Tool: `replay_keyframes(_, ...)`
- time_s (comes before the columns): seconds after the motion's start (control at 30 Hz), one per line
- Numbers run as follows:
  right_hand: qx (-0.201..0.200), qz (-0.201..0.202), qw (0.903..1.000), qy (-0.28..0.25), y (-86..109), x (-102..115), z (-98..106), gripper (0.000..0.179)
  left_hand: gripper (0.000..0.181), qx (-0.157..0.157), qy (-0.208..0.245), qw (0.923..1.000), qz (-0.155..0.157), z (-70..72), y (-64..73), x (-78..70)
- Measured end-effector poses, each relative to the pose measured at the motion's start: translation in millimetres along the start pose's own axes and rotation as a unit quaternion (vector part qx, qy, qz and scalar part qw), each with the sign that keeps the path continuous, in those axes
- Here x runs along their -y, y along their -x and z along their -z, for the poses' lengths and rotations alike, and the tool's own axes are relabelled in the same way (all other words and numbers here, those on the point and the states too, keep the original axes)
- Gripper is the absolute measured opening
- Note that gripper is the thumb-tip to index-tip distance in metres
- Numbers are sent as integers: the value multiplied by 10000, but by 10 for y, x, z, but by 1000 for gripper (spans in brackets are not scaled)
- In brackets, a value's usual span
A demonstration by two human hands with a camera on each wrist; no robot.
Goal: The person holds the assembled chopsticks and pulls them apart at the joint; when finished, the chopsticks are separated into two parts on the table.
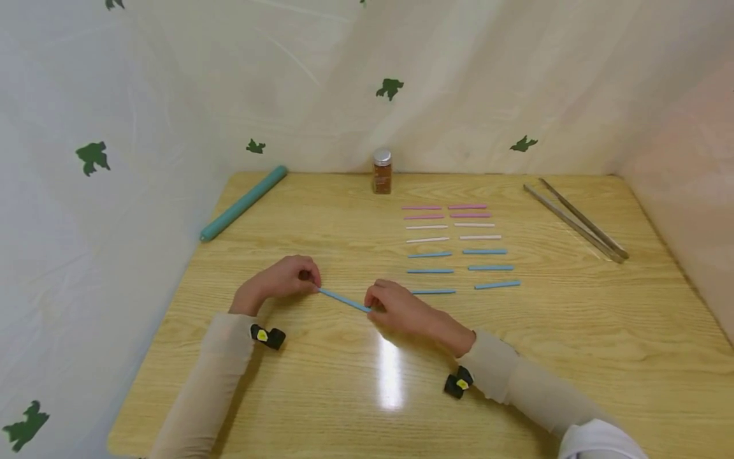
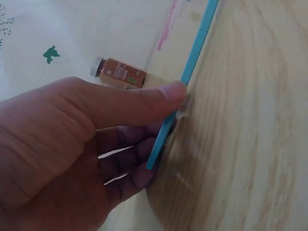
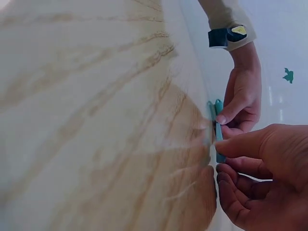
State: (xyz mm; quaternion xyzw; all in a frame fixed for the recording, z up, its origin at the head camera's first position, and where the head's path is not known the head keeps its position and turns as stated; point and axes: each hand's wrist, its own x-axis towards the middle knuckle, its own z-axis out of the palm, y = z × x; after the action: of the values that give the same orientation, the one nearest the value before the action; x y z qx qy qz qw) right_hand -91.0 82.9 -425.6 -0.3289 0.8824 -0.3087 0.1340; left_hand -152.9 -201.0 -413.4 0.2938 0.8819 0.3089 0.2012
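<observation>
A thin blue stick (image 1: 344,300) spans the gap between both hands, above the wooden table. Its left end is pinched between thumb and fingers of my left hand (image 1: 285,276). In the left wrist view a fine seam crosses the stick (image 2: 192,57), and its near end runs down past the thumb. My right hand (image 1: 404,308) pinches the other end; in the right wrist view the thumb lies against the stick (image 3: 220,156). Just beyond the right hand, another blue stick (image 1: 436,292) lies partly hidden by it.
Two columns of sticks lie right of centre: pink (image 1: 467,206), white (image 1: 480,238) and blue (image 1: 490,268). A silver-lidded jar (image 1: 382,173) stands at the back edge. A long teal rod (image 1: 243,204) lies back left, metal tongs (image 1: 576,223) back right. Pale curtains (image 1: 321,83) enclose the table (image 1: 321,395).
</observation>
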Motion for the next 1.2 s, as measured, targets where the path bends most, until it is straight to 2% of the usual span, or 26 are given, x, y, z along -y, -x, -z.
replay_keyframes(0.1, -192, -129, 9996, -181, 22, 7, 46, 9, 5, -21, 157, 9998, 128, 22, -3, -26)
replay_keyframes(0.2, -412, -315, 9981, -343, 42, -2, 129, 9, 5, -39, 285, 9995, 119, 41, -20, -64)
replay_keyframes(0.33, -523, -487, 9967, -380, 60, -36, 291, 8, 4, -70, 284, 9995, -72, 74, -55, -185)
replay_keyframes(0.47, -522, -547, 9966, -331, 111, -62, 470, 9, 4, -77, 338, 9991, -224, 99, -108, -384)
replay_keyframes(0.73, -610, -476, 9964, -348, 239, -93, 723, 8, 11, -71, 244, 9977, -635, 28, -279, -681)
replay_keyframes(1.07, -963, -164, 9949, -267, 222, -114, 680, 15, 9, -269, -19, 9945, -1014, -132, -472, -899)
replay_keyframes(1.2, -1137, -68, 9933, -191, 211, -126, 641, 11, 8, -275, -136, 9942, -1030, -150, -508, -962)
